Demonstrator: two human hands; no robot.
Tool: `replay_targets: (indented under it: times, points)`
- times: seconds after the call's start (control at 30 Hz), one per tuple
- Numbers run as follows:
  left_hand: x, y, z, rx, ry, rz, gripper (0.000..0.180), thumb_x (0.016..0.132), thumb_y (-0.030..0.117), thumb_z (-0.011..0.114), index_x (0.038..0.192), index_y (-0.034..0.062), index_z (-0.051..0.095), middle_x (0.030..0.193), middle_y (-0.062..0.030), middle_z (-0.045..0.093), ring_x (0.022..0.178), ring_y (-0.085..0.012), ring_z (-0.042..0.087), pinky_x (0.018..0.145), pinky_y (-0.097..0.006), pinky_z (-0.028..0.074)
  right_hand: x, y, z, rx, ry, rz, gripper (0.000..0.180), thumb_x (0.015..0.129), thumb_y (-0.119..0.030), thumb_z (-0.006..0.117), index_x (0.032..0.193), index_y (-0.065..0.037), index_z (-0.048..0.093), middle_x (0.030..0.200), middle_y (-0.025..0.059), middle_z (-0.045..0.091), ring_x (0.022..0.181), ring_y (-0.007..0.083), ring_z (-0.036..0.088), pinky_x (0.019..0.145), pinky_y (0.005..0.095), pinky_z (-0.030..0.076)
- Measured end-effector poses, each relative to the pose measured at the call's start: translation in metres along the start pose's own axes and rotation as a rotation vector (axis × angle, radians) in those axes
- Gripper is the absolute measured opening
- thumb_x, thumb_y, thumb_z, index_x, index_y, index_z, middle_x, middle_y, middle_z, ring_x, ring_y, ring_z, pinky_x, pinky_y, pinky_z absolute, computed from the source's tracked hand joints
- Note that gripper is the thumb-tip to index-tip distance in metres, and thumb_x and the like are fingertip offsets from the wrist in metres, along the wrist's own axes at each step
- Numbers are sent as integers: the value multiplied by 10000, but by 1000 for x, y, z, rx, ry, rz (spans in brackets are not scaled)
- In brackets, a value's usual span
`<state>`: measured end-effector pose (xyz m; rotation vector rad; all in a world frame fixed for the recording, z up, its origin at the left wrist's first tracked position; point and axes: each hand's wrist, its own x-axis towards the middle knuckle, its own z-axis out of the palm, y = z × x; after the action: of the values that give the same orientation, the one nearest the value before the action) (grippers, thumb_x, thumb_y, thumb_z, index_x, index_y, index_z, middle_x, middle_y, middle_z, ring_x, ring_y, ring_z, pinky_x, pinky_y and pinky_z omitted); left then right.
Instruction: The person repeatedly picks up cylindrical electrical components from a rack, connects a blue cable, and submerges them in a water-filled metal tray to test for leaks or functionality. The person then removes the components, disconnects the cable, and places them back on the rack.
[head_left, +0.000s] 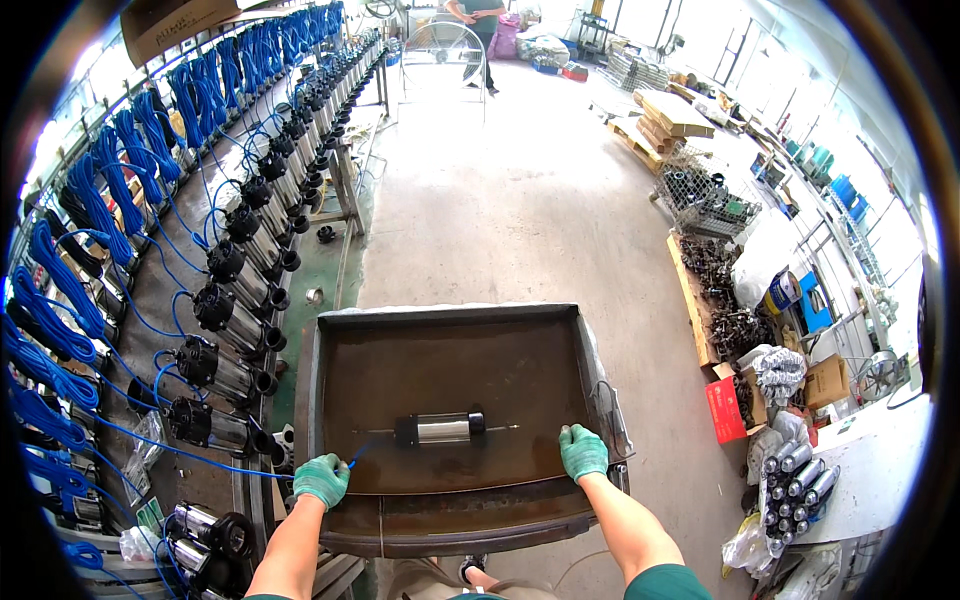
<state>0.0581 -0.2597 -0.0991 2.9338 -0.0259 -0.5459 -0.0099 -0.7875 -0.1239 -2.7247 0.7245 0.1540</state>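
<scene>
Left hand: your green-gloved left hand point(322, 480) is at the near left corner of the tank point(450, 311); its fingers curl in around the blue cable point(352, 462), which shows on both sides of the glove.
Right hand: your green-gloved right hand point(584, 454) is at the tank's right side; its fingers bend over that edge, but how tightly they close there you cannot tell from this view; no separate object shows in it.
Steel cylinder: the black-ended steel cylinder point(443, 429) lies crosswise in the tank's brown interior, between your hands and slightly beyond them; a thin piece sticks out at each end; neither glove touches it.
Beyond the left hand: a row of black-topped steel pumps point(230, 310) leans along the bench; blue cable coils point(60, 290) hang farther left.
Beyond the right hand: a red box point(726, 408) stands well apart; stacked metal cylinders point(800, 485) lie farther right, slightly nearer you.
</scene>
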Motion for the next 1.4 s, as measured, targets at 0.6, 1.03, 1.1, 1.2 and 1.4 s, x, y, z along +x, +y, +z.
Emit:
replay_targets:
  times: [0.6, 1.03, 1.1, 1.2, 1.4]
  points:
    - [7, -7, 18, -47, 49, 25, 267, 1011, 352, 608, 1023, 117, 733, 960, -217, 741, 946, -465, 697, 831, -555, 554, 8, 4, 9, 16, 24, -18, 447, 1079, -483, 497, 962, -93, 680, 964, 233, 730, 939, 487, 689, 814, 601, 542]
    - [0, -4, 7, -40, 103, 37, 256, 957, 348, 644, 950, 114, 748, 977, -204, 753, 969, -449, 714, 871, -551, 564, 5, 2, 1, 68, 64, -74, 384, 1052, -423, 548, 908, -93, 682, 959, 218, 738, 930, 453, 714, 853, 569, 569]
    - [-4, 4, -2, -24, 73, 3, 277, 969, 361, 630, 974, 114, 755, 989, -200, 758, 984, -438, 719, 882, -539, 567, 2, 1, 2, 79, 111, -57, 396, 1051, -431, 554, 874, -98, 674, 900, 210, 736, 876, 454, 716, 797, 575, 568]
    - [-3, 8, -5, 1, 21, -9, 295, 994, 354, 600, 1002, 106, 759, 1008, -201, 760, 998, -425, 722, 898, -524, 565, -1, 0, -4, 28, -10, -13, 446, 1081, -470, 459, 985, -106, 699, 1024, 189, 759, 970, 425, 730, 877, 551, 573]
    - [-4, 10, -7, 0, 14, -16, 300, 1004, 349, 591, 993, 98, 753, 1005, -198, 759, 979, -425, 722, 897, -525, 565, 0, -3, -6, 30, -19, -15, 449, 1081, -466, 455, 997, -99, 701, 1020, 188, 756, 966, 422, 728, 872, 554, 567]
